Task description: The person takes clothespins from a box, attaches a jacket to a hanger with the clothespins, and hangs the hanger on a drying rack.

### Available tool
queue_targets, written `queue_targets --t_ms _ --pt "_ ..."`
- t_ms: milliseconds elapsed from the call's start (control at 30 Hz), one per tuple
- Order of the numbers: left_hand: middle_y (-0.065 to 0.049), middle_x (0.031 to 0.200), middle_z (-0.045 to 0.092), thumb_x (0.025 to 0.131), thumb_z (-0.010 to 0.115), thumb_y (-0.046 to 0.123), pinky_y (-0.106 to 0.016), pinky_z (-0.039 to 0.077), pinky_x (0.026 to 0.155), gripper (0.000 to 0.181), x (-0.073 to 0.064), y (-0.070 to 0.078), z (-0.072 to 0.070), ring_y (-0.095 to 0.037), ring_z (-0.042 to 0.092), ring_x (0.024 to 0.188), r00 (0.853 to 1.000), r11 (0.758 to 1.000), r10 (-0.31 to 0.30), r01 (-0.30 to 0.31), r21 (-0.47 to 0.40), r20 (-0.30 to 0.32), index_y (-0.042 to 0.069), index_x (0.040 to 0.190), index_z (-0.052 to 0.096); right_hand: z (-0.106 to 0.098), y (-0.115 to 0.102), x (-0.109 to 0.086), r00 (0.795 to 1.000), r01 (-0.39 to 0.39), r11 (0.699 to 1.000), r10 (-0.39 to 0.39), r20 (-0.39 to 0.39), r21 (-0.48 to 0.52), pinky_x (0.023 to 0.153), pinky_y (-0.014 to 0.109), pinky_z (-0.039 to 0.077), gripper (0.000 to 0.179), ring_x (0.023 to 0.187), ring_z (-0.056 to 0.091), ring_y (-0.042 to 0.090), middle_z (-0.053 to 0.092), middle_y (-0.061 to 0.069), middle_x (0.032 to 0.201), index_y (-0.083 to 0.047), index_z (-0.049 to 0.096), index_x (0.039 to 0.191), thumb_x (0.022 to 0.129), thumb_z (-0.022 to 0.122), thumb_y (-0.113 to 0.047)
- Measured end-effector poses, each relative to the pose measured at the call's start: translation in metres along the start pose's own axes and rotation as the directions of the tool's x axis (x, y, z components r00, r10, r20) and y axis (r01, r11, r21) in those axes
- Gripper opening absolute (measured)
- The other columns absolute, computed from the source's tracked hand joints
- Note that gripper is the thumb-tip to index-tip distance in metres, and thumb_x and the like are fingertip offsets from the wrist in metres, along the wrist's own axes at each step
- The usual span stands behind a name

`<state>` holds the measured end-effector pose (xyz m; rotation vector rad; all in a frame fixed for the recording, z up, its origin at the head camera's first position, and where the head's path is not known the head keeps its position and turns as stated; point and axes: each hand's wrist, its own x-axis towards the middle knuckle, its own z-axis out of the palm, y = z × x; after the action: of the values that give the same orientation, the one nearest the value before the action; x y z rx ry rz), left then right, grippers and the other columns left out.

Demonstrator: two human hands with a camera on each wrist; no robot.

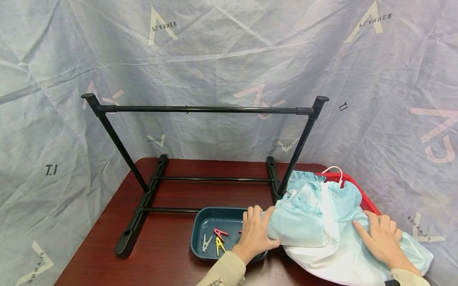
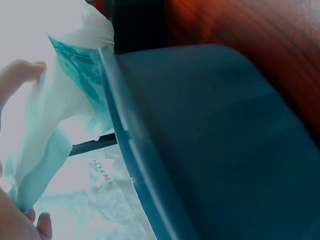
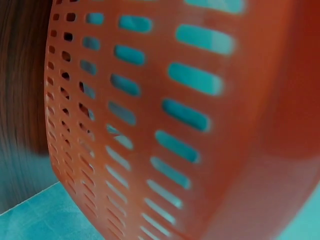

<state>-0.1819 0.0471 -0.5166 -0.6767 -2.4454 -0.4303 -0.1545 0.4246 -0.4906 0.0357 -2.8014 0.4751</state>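
Note:
A light blue and white garment lies heaped at the right, spilling over the table's front. My left hand is at its left edge, fingers and thumb holding a bunched part of the cloth. In the left wrist view, pale fabric runs between the thumb and the fingertips. My right hand rests on the garment's right side with its fingers spread. A white hanger hook pokes out behind the cloth. Partly under the garment stands a red basket; its slotted wall fills the right wrist view.
A black clothes rack stands on the dark red table. Below my left forearm sits a blue tray holding several clothespins. A printed grey sheet hangs behind the table.

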Motion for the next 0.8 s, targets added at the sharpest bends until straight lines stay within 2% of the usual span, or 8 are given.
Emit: queue_targets --t_ms 200,800 --pt "-0.002 0.096 0.043 0.055 0.086 0.066 -0.028 0.021 0.067 0.098 0.001 -0.001 -0.001 -0.016 0.033 0.082 1.0 1.0 -0.002 0.002 -0.001 0.003 0.021 0.137 0.054 -0.001 -0.002 -0.001 1.0 -0.012 1.0 0.012 -0.009 0.027 0.07 0.061 0.019 0.049 0.091 0.03 0.052 0.035 0.031 0.102 0.008 0.042 0.125 0.102 0.048 -0.035" --pt "-0.003 0.096 0.044 0.053 0.087 0.064 -0.029 0.023 0.068 0.099 0.002 -0.004 -0.001 -0.016 0.034 0.082 0.999 1.0 0.015 -0.014 0.009 -0.043 0.021 0.136 0.055 -0.005 -0.011 0.002 0.996 -0.065 0.996 0.068 -0.056 0.055 0.07 0.066 0.018 0.046 0.088 0.027 0.056 0.033 0.035 0.097 0.014 0.041 0.115 0.106 0.037 -0.031"
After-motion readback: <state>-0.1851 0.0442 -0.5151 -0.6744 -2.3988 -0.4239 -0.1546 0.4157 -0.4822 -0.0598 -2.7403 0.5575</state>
